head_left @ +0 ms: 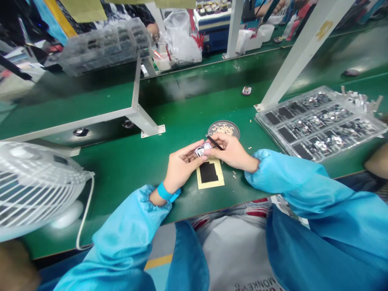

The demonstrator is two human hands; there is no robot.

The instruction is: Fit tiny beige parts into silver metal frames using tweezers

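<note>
Both hands are raised just above the green desk (pixel 100 111), close together near its near edge. The left hand (pixel 182 165), with a blue wristband (pixel 165 192) and a light blue gown sleeve (pixel 130 238), curls its fingers and thumb around a small white-and-silver electronic part (pixel 202 150), pinching it clear of the desk. The right hand (pixel 232 152) is closed on slim black tweezers (pixel 214 142), whose tip reaches that part; the fingers hide the exact contact. Just below the hands lies a cream card with a black rectangular pad (pixel 208 172), and a round mesh dish (pixel 223 129) of tan bits sits just beyond them. Tan scraps (pixel 234 174) dot the desk nearby.

The work looks mid-run: the clear plastic tray (pixel 318 123) at right is loaded with rows of silver and black parts, and the dish still holds plenty of bits. Whether the part in hand is finished cannot be told. A white fan (pixel 33 186) stands at left.
</note>
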